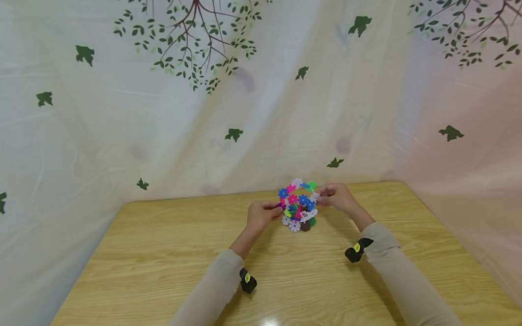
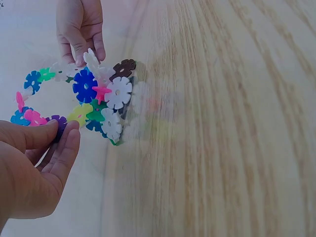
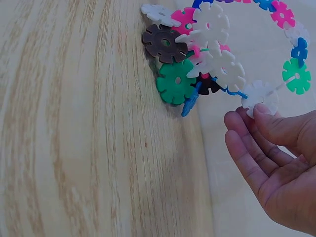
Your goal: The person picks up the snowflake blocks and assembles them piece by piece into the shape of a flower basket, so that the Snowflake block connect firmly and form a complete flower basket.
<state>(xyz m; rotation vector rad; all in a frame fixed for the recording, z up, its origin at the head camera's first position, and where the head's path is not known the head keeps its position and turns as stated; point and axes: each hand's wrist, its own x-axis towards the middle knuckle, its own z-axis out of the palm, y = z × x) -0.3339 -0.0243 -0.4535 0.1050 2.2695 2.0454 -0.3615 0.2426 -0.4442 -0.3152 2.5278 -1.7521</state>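
A small structure of interlocking plastic snowflake discs (image 1: 292,199) stands near the back of the table, its pieces white, blue, pink, green, brown and other colours. Its upper part is an open ring of linked discs. My left hand (image 1: 261,216) pinches a purple disc (image 2: 59,127) on the ring's left side between thumb and fingers. On the opposite side my right hand (image 1: 339,198) pinches a white disc (image 3: 259,97). Close to that one is a light green disc (image 3: 296,76). Low on the structure, a brown disc (image 3: 165,43) and a dark green disc (image 3: 176,82) sit against the tabletop.
The wooden table (image 1: 169,266) reaches back to a pale cloth backdrop (image 1: 175,128) printed with branches and green birds. Black wrist cameras (image 1: 248,282) are strapped at both sleeve cuffs. The table's back edge runs just behind the structure.
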